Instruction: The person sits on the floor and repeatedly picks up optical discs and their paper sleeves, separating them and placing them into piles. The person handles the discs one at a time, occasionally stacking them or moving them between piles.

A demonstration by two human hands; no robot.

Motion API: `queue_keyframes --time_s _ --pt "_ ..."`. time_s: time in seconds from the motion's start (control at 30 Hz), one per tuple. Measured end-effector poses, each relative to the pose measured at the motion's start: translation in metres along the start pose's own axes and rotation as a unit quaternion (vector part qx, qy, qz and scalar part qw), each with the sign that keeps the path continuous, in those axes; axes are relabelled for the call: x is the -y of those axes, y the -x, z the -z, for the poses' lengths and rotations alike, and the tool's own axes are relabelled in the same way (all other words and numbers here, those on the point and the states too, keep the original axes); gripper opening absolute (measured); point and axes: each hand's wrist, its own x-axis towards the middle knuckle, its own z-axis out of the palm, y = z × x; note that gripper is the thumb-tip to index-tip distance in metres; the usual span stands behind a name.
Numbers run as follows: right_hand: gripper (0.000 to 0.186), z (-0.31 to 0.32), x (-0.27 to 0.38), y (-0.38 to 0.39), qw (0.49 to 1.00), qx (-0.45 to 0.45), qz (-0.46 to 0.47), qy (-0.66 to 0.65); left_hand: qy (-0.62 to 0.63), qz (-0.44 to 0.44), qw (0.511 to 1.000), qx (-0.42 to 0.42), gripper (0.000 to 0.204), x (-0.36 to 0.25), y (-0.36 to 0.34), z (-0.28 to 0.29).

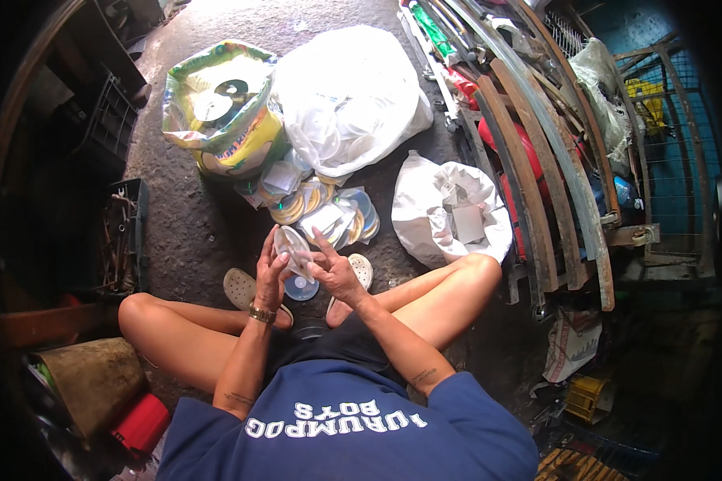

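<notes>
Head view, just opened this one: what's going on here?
A seated person holds up a clear round plastic piece in the left hand, with the fingers of the right hand at its other edge. A bluish disc lies on the floor between the feet. Just beyond is a loose pile of discs and sleeves. Around it stand a colourful sack and a white plastic bag, both holding round pieces, and a white sack to the right.

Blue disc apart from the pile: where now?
Head view, just left of centre: the blue disc is between the beige clogs, the left hand and right hand just above in frame.
</notes>
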Motion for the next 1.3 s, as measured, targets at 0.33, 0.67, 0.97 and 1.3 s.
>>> queue_keyframes --time_s 0.33,0.67,0.97,1.3 --pt "0.041 -0.006 0.035 0.023 0.742 -0.137 0.285 0.591 -0.425 -0.165 0.889 0.037 0.085 -0.025 -0.009 0.009" --pt "0.030 0.005 0.161 -0.020 0.940 0.128 0.046 0.314 0.057 0.165 0.983 -0.056 0.066 0.045 -0.024 0.063" --pt "0.058 0.009 0.072 -0.051 0.868 -0.079 0.161 0.463 0.118 0.173 0.978 0.012 0.077 0.028 -0.008 0.046" --pt "0.045 0.091 0.076 -0.041 0.987 -0.024 0.046 -0.149 -0.035 0.198 0.962 -0.183 0.053 0.061 -0.017 0.055"
